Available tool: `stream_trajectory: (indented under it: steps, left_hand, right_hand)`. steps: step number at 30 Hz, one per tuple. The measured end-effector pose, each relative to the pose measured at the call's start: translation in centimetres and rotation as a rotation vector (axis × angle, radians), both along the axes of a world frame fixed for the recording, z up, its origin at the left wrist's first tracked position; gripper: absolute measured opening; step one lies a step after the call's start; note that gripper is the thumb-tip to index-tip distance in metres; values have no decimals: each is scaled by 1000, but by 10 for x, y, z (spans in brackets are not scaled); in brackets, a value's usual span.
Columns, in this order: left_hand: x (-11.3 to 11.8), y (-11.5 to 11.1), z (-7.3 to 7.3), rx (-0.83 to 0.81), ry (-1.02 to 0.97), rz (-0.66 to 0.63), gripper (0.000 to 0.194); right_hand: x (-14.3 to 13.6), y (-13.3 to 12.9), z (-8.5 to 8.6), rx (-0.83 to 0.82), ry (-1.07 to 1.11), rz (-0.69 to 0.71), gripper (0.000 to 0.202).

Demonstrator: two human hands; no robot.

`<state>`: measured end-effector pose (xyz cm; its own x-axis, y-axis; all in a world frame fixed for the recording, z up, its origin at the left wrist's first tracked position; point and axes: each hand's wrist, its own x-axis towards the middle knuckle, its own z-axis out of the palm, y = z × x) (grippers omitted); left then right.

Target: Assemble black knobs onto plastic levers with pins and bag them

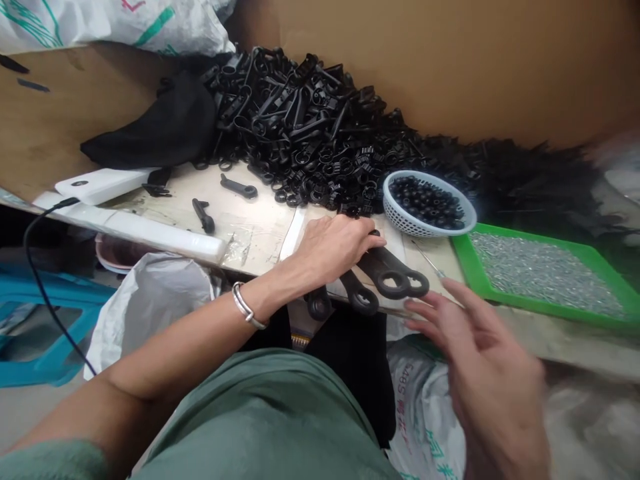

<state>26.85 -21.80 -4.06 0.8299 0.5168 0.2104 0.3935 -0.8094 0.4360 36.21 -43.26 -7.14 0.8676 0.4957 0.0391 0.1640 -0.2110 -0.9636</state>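
My left hand (340,243), with a silver bracelet at its wrist, is closed over the narrow end of a black plastic arm with a ring end (383,267). A second ringed arm (421,283) overlaps it on the right. Two more black arms, one with a ring end (363,298) and one with a rounded end (319,305), poke past the table edge below my wrist. My right hand (480,347), blurred, has its fingers apart just right of the rings. A thin metal tool (427,259) ends at one fingertip; whether the finger touches it, I cannot tell.
Behind my hands rises a heap of black plastic parts (300,120). A pale blue basket (425,230) holds black round pieces. At the right a green tray (465,267) holds small metal pins or screws. Loose arms (239,187) and a white device (107,183) lie left.
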Motion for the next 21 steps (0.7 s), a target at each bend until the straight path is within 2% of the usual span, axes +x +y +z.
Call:
stream_trajectory:
  steps: [4, 7, 15, 21]
  left_hand:
    - [-6, -11, 7, 165, 8, 79, 34]
    - [-9, -17, 9, 305, -11, 96, 31]
    - [-17, -31, 6, 605, -172, 81, 20]
    - [-28, -37, 5, 714, -251, 130, 15]
  right_hand:
    - [-4, 41, 3, 182, 276, 131, 74]
    - [0, 57, 6, 169, 372, 173, 70]
    - [5, 57, 5, 77, 259, 206, 49]
    - [1, 58, 4, 77, 220, 252, 45]
